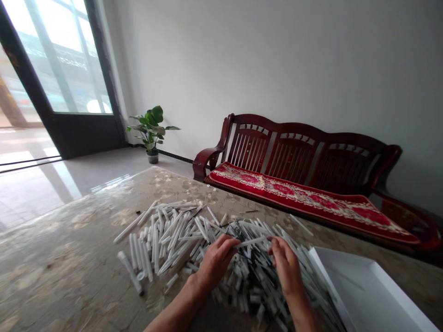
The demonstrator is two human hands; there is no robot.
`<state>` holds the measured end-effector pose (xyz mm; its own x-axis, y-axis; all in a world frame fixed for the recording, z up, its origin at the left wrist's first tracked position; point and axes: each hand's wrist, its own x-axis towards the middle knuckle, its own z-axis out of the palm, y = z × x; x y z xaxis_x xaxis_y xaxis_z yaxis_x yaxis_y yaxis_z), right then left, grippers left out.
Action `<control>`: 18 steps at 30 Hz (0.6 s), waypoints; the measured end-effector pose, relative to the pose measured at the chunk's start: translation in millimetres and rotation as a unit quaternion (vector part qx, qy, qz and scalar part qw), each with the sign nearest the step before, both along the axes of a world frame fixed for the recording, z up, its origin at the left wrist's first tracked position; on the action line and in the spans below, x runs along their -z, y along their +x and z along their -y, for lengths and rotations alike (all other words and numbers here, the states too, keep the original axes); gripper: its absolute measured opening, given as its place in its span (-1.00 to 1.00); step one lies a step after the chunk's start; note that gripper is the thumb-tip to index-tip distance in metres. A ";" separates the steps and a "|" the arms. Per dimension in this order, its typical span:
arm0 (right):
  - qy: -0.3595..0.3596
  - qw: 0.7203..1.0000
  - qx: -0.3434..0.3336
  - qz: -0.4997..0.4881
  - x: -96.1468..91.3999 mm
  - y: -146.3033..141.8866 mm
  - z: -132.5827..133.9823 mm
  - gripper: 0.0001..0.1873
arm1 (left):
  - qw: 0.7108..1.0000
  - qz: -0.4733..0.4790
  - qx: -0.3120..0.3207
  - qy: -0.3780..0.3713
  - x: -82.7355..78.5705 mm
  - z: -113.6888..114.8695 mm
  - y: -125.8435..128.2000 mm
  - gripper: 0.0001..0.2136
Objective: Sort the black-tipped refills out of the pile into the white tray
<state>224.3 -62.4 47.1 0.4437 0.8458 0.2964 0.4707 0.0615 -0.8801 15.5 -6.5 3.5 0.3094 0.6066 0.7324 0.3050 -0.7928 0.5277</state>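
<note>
I'm looking through the head camera across a bright room: a pale wall (277, 60) runs along the far side, with a dark-framed glass door (86, 136) at the far left and a potted leafy plant (152, 129) standing in the corner beside it. A dark red wooden settee (294, 152) lines the wall, a red patterned cushion (297, 203) on its seat. In front of me lies the mottled stone counter (51, 258), which carries nearly everything I care about.

A shallow white tray (341, 258) sits at the counter's right side, apparently kept just beside the work so it can be reached without stretching. A sprawling heap of white plastic tubes (173, 240), with dark pieces mixed in near the hands, spreads across the counter. Lying loose, it looks easy to pick through. One thicker tube (129, 272) lies at its left edge.

Both hands work over the heap. The left hand (216, 263) is clenched on one end of a single white tube (251, 242), lifted clear above the pile. The right hand (287, 267) sits by the tube's other end, fingers curled, but I can't tell whether it's gripping.
</note>
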 end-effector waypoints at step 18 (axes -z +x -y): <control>0.043 0.937 0.025 -0.346 4.9 -20.6 -2.2 -0.53 | 0.990 -0.124 -0.063 -0.009 -2.8 5.7 0.8 -0.77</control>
